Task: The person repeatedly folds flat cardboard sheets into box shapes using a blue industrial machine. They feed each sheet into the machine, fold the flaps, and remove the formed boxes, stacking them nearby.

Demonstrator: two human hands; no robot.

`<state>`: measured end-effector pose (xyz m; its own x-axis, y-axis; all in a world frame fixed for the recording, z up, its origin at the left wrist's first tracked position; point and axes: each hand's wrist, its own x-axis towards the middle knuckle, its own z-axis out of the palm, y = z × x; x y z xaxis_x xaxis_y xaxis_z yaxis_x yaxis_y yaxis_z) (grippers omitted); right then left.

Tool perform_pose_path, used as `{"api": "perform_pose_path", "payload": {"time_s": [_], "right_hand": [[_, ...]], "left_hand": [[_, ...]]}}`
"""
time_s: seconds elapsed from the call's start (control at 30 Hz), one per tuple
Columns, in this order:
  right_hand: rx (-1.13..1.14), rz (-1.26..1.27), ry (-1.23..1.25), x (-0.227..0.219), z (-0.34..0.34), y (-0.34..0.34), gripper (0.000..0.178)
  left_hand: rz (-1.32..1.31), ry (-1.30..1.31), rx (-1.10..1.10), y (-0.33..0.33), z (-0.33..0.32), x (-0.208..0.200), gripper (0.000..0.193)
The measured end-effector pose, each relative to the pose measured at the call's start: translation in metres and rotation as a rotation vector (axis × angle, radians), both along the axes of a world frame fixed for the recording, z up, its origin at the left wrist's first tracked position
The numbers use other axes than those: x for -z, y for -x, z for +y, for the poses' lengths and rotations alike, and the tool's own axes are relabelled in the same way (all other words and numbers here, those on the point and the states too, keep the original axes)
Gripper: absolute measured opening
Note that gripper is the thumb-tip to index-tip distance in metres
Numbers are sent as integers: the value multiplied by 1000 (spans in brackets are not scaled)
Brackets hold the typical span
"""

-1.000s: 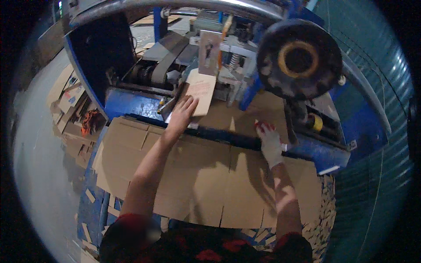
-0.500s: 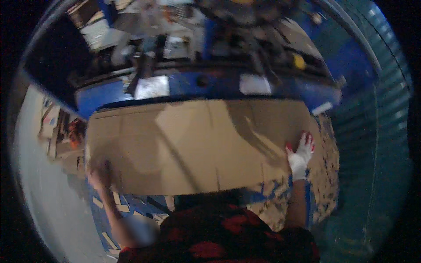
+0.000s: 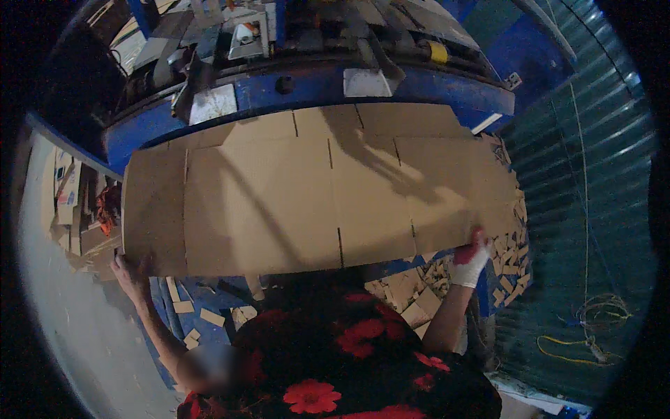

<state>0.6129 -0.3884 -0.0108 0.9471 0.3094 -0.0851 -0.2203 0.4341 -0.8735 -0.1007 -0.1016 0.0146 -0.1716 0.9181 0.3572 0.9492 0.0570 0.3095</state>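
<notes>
In the head view, a wide sheet (image 3: 279, 202) of brown cardboard lies between the two hands, just in front of the person's body and on the near side of a blue machine (image 3: 307, 82). It is a long, flat, matte oblong, its edges bowed by the lens, with narrow dark slots cut inward from its far and near edges and faint creases running between them; a thin diagonal shadow and a broader, jagged one fall across it. Beyond its far edge a second layer (image 3: 269, 126) of slotted cardboard shows, seemingly underneath. The left hand (image 3: 132, 271), bare, grips the sheet at its near left corner; the right hand (image 3: 473, 258), in a white knitted-looking glove with red-coated fingers, grasps the near edge toward the right. Two pale, scuffed metal plates (image 3: 213, 103) hang on the machine's painted front beam, which has a round dark hole between them, and a smooth yellow ring (image 3: 437, 52) sits on a dark bar behind. Small, straight-cut cardboard scraps (image 3: 513, 269) litter the area to the right and the blue surface (image 3: 218, 297) below. Ribbed green metal sheeting forms the wall (image 3: 593, 181), near a loose loop of yellow cord (image 3: 569, 356). The person's shirt (image 3: 377, 339) is black fabric with red flowers.
</notes>
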Motion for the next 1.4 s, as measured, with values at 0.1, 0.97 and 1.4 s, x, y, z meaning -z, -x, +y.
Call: {"api": "perform_pose_path", "payload": {"time_s": [0.1, 0.97, 1.4], "right_hand": [[-39, -416, 87, -64, 24, 34, 20], [-706, -2025, 521, -51, 300, 102, 44], [-486, -2022, 892, -76, 478, 37, 53]], "left_hand": [[-603, -3, 196, -24, -19, -31, 51], [-968, 286, 490, -243, 143, -6, 50], [-165, -238, 641, -342, 290, -8, 55]]}}
